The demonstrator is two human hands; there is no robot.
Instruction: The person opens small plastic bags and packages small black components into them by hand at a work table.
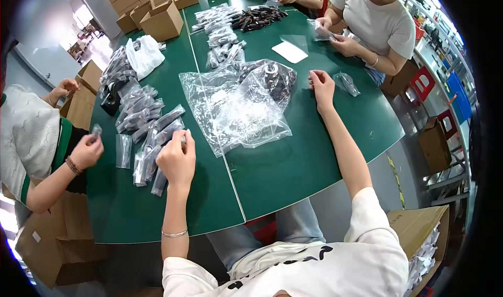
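My left hand [178, 158] is closed with fingertips together, over the near right edge of a pile of clear-bagged slim packets [139, 113]. Whatever its fingers pinch, if anything, is hidden. Across the table, my right hand [323, 90] has curled fingers and thumb drawn together; I cannot make out anything in them. Between my hands lies a large crumpled clear plastic bag [246, 116], with dark items [280, 85] showing through at its far end. Just right of my right hand rests a small clear-bagged item [346, 83].
Further back on the green table [277, 179] lie more bagged packets [222, 37], a heap of dark items [259, 18] and a white sheet [290, 51]. Co-workers' hands [86, 150] work at the left, back and right. Cardboard boxes [161, 22] stand at the back left.
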